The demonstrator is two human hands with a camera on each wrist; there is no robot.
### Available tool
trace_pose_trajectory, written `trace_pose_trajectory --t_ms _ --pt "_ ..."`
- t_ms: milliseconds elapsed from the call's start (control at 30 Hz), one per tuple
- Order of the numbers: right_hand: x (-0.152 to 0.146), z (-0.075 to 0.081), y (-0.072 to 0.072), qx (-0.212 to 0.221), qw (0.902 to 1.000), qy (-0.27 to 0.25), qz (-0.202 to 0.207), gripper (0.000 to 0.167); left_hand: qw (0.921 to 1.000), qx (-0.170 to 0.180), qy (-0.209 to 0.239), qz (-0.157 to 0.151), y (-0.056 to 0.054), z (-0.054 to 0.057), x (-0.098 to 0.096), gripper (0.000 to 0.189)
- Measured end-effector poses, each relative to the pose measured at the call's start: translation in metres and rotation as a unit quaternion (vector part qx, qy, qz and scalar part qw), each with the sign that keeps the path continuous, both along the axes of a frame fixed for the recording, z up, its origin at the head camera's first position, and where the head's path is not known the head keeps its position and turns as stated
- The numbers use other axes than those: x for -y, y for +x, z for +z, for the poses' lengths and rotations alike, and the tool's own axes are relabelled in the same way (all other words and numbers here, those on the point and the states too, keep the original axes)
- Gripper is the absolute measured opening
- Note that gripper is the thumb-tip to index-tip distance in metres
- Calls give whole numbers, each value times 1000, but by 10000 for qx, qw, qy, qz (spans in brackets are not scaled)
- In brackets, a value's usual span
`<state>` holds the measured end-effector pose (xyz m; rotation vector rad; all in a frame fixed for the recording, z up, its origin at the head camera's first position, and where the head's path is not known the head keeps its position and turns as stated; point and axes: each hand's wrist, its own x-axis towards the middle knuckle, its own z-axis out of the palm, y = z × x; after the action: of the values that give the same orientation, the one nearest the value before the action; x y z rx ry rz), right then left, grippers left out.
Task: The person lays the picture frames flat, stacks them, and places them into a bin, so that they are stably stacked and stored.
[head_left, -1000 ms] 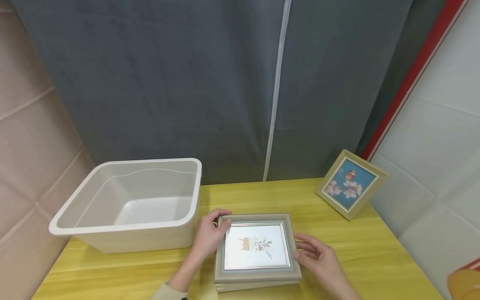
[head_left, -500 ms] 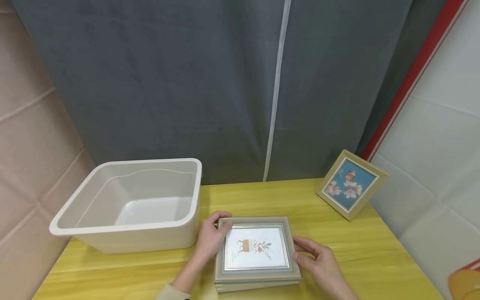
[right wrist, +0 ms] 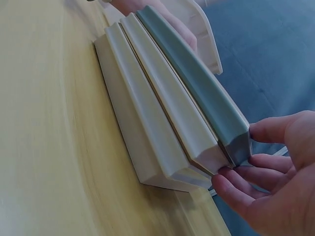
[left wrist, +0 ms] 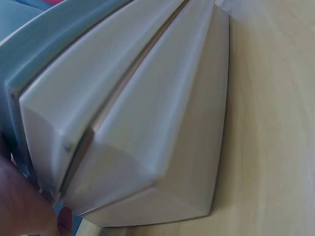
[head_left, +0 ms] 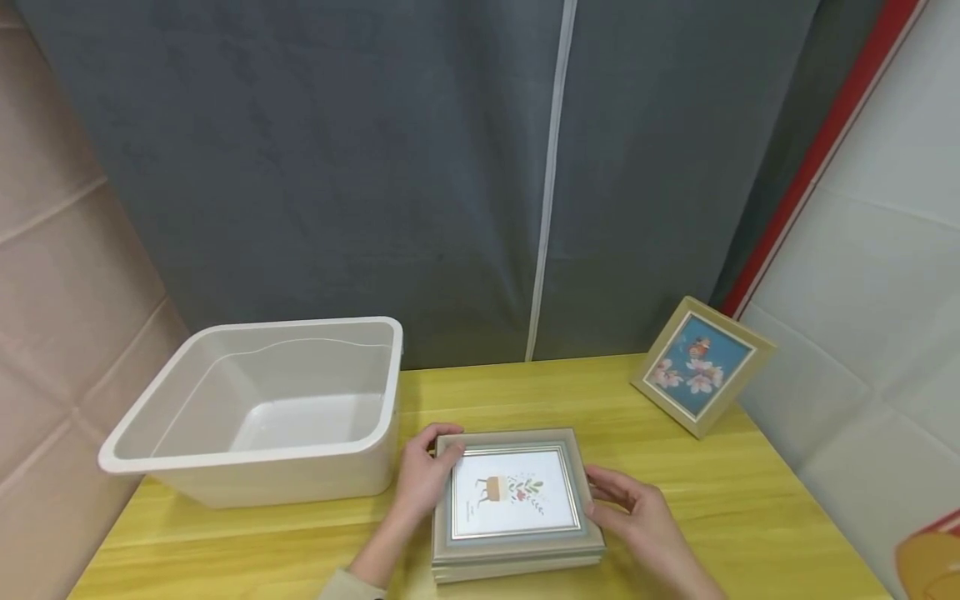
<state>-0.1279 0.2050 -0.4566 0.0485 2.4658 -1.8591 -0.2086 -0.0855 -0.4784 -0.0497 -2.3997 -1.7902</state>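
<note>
A picture frame [head_left: 591,533] with a plant print behind its pane lies on top of a small stack. In the right wrist view its side [right wrist: 194,81] looks blue-green, above cream frames [right wrist: 170,105]. My left hand [head_left: 420,473] grips the stack's left edge near the far corner, thumb on the top frame's border. On the opposite edge, my right hand [head_left: 633,512] holds the top frame, thumb at its border and fingers bent against the side. Only part of my left hand [left wrist: 24,206] shows in the left wrist view.
A large white plastic tub [head_left: 262,462] stands left of the stack. At the back right, another picture frame [head_left: 697,367], gold with a bird and blossoms, leans upright. A grey curtain [head_left: 337,183] hangs behind the yellow wood-grain table [head_left: 517,392].
The top frame has shifted slightly and now sits more squarely over the frames below. Both hands stay at its sides with little movement.
</note>
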Motion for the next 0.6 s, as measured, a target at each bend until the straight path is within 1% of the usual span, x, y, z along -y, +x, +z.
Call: trace_pose_trajectory --t_ms 233,433,500,600 --pt "-7 -1 -3 4 9990 12 447 54 9999 123 94 30 1 0 1 19" --pt "-17 5 -7 83 9958 55 914 54 10000 42 81 10 2 1 0 21" --pt "-21 9 -9 9 9939 165 1086 53 10000 47 60 19 1 1 0 21" --pt "-27 14 -11 -321 9902 334 1316 49 9999 110 45 41 0 0 0 21"
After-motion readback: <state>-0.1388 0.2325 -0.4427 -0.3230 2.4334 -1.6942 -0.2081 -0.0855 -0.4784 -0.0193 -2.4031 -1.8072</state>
